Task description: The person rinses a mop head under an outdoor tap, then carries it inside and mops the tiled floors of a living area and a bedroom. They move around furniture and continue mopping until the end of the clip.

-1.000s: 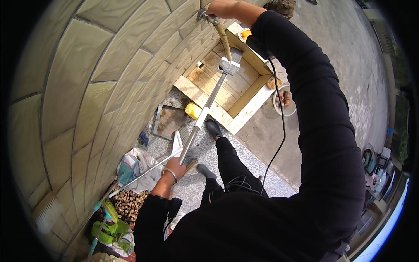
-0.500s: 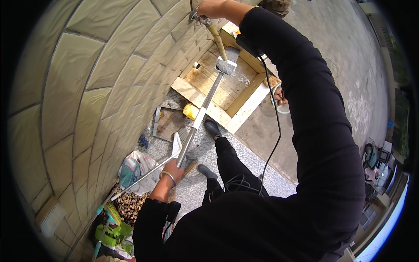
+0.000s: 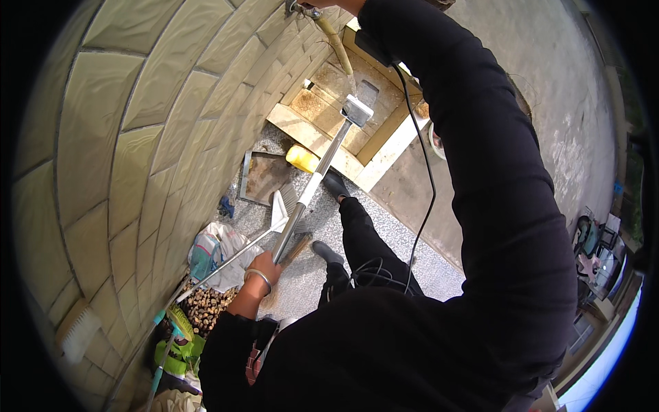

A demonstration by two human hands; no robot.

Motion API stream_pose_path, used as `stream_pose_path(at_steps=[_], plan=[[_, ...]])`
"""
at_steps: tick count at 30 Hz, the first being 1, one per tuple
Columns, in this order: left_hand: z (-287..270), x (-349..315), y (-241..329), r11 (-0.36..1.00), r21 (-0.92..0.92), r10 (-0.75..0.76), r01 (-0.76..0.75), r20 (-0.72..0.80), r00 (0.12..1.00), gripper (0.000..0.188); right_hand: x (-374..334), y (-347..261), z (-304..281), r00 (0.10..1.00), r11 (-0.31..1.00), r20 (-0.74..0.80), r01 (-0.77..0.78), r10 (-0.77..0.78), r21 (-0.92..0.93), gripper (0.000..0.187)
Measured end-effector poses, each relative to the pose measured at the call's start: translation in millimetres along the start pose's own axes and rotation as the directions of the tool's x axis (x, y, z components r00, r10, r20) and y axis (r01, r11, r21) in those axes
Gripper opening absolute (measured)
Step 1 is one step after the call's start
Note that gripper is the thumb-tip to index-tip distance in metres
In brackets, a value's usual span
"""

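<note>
My left hand (image 3: 263,269) is closed around the silver pole of a flat mop (image 3: 310,189). Its white and grey mop head (image 3: 357,110) is over a square tiled basin (image 3: 302,129), just below the mouth of a yellowish hose (image 3: 336,44). Water seems to run from the hose onto the head. The hose hangs from a metal tap (image 3: 292,8) on the wall. At the top edge, my right hand (image 3: 333,3) is at this tap, fingers bent on it and mostly cut off by the frame.
By the basin lie a yellow container (image 3: 301,158) and a dustpan (image 3: 264,177). A white broom (image 3: 280,211) leans nearby, its handle crossing toward plastic bags (image 3: 218,250) and a heap of nuts or similar pieces (image 3: 206,307). A tiled wall (image 3: 103,89) runs along the left.
The mop head has turned, so more of its white side shows where the grey pad faced up. My right hand and the tap now sit higher in view, partly out of frame.
</note>
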State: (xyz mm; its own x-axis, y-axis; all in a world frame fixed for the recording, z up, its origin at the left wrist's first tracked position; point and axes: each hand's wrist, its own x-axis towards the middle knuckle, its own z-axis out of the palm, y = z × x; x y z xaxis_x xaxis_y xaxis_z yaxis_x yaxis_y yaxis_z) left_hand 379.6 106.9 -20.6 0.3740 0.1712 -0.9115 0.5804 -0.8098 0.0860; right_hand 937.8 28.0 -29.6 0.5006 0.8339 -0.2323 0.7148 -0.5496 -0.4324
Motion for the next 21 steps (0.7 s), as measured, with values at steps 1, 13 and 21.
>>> stream_pose_path(at_steps=[1, 13, 21], plan=[[0, 5, 1, 1.0, -0.019, -0.011, 0.011, 0.031, 0.999, 0.029, -1, -1, 0, 1.0, 1.0, -0.006, 0.001, -0.001, 0.004, 0.045], [-32, 62, 33, 0.991, -0.132, -0.006, 0.033, 0.204, 0.979, 0.031, -2, -3, 0, 0.999, 0.999, -0.035, 0.011, -0.009, 0.051, 0.045], [-26, 11, -10, 0.977, -0.085, 0.183, -0.193, -0.117, 0.976, 0.016, 2, -3, -3, 0.999, 0.998, -0.033, 0.009, -0.007, 0.059, 0.046]])
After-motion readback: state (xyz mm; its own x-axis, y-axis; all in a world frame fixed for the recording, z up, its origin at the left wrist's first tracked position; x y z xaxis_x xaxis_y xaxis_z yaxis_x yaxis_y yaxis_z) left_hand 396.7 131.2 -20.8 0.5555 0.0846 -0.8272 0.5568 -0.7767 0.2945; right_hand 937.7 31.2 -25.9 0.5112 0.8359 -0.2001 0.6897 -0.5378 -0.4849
